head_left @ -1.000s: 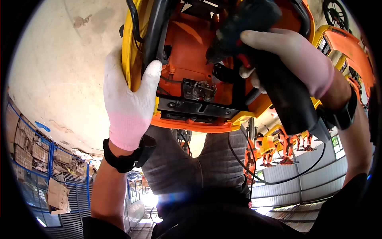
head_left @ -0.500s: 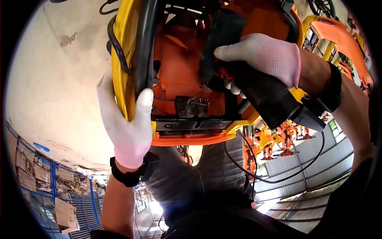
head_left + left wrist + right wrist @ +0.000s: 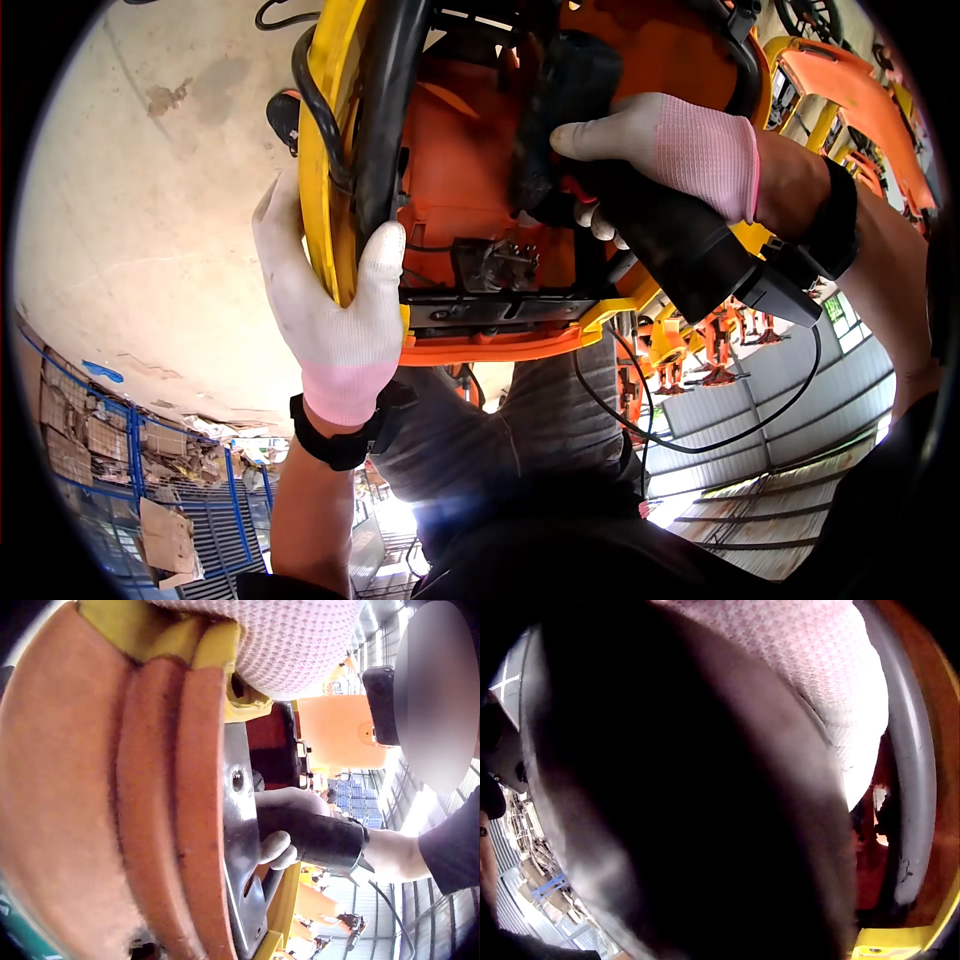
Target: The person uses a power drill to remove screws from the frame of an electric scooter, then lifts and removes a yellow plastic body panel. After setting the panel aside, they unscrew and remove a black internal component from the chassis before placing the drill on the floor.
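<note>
In the head view an orange and yellow body shell (image 3: 490,348) with a black tube frame (image 3: 385,120) spans the top middle. My gloved left hand (image 3: 335,300) grips its left yellow edge, thumb inside against the frame. A black power tool (image 3: 670,240) is held in my gloved right hand (image 3: 660,145), over the shell's inside; its tip is hard to make out. A small metal bracket (image 3: 495,265) sits below the tool. In the left wrist view the right hand's fingers (image 3: 276,849) curl round the tool. The tool's dark body (image 3: 690,787) fills most of the right wrist view.
More orange and yellow shells (image 3: 850,95) stand at the right, with a wheel (image 3: 808,18) at the top. A black cable (image 3: 700,448) loops from the tool. A blue-framed rack (image 3: 133,440) with cardboard is at lower left. Part of a shoe (image 3: 284,118) shows left of the shell.
Over the last second the tool and right hand have moved left and down across the shell. The shell sits slightly lower in view; the left hand still grips its edge.
</note>
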Demonstrator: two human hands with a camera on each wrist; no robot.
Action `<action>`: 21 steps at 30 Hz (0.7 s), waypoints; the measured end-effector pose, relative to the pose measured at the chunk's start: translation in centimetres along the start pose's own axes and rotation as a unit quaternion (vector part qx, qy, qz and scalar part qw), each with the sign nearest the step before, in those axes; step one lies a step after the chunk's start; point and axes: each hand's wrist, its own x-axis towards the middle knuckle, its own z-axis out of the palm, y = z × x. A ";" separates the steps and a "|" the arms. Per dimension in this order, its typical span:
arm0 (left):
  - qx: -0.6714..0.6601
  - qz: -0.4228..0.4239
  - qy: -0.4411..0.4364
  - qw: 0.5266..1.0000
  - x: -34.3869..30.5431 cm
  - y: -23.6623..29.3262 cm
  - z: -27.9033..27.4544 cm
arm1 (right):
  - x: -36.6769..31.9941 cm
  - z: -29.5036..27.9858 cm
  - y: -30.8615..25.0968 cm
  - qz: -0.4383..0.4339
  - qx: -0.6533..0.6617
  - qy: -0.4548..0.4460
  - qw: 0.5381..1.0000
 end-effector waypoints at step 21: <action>0.065 0.054 0.011 0.996 0.0 -0.4 0.3 | 0.5 -0.5 0.4 0.047 0.050 0.055 0.996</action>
